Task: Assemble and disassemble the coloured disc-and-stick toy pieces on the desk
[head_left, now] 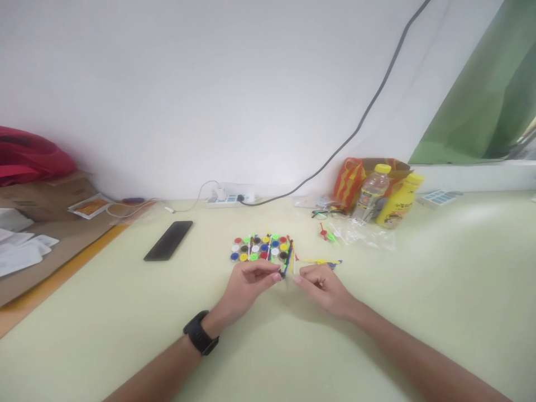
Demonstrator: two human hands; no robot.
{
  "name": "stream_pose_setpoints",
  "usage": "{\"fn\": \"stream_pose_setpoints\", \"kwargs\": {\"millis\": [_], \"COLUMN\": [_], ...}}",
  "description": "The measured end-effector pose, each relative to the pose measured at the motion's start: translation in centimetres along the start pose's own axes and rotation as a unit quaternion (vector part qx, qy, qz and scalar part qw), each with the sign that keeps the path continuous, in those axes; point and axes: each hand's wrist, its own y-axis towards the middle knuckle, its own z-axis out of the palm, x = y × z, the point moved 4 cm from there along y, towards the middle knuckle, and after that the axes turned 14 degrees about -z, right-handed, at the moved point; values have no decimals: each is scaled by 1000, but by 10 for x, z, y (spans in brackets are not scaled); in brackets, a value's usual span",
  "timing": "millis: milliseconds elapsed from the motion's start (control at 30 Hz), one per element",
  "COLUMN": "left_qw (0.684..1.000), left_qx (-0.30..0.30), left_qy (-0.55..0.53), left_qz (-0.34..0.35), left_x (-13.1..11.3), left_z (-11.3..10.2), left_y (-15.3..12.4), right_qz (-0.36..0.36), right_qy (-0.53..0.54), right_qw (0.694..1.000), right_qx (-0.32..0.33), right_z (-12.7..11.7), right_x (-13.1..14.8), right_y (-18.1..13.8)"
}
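Note:
My left hand (251, 283), with a black watch on its wrist, is closed in a pinch at the near right edge of a group of coloured round plastic pieces (263, 247). A small dark piece (282, 274) shows at its fingertips, too blurred to name. My right hand (324, 286) is just to the right, its thumb and forefinger pinched on a thin white plastic stick (294, 264). Dark blue and other coloured sticks (288, 254) stand or lean between the hands and the round pieces. The fingertips hide part of these.
Yellow and blue sticks (329, 262) lie right of my right hand. Behind them are red, green and white pieces (324, 231), a clear plastic bag (368, 234), glasses (329, 213), a clear bottle (371, 192) and a yellow bottle (400, 202). A black phone (168, 240) lies left.

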Motion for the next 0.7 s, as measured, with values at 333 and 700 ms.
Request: {"fn": "stream_pose_setpoints", "kwargs": {"millis": [333, 700], "left_qw": [983, 941], "left_qx": [-5, -30], "left_qy": [152, 273], "left_qz": [103, 195], "left_x": [-14, -18], "left_z": [19, 24], "left_y": [-21, -27], "right_qz": [88, 101], "right_qy": [225, 253], "right_qw": [970, 961], "right_qx": [-26, -33], "right_z": [10, 4], "right_x": [-3, -1], "right_y": [2, 4]}}
